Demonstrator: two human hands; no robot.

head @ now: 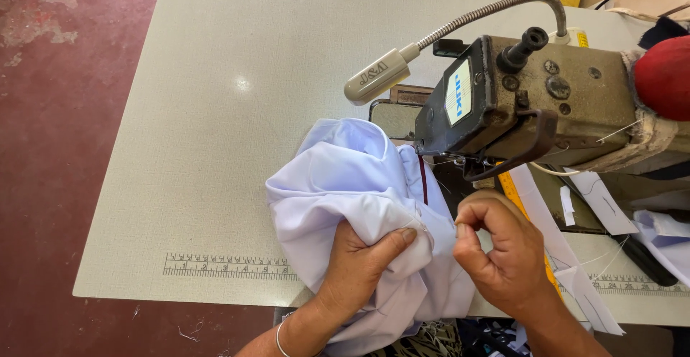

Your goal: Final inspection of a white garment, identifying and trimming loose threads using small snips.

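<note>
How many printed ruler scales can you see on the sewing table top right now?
2. One printed ruler scale runs along the near edge of the grey sewing table, left of the white cloth. The other printed scale lies at the near right edge; cloth may hide more.

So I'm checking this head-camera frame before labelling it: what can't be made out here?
- Needle area: hidden under the worn dark sewing machine head.
- Thread: too thin to follow; the right hand is pinched shut, apparently on it.
- Pale lilac bunched cloth: its lower part is covered by the left hand and cut off by the bottom edge.
- Red rounded object: cut off by the right edge.
</note>
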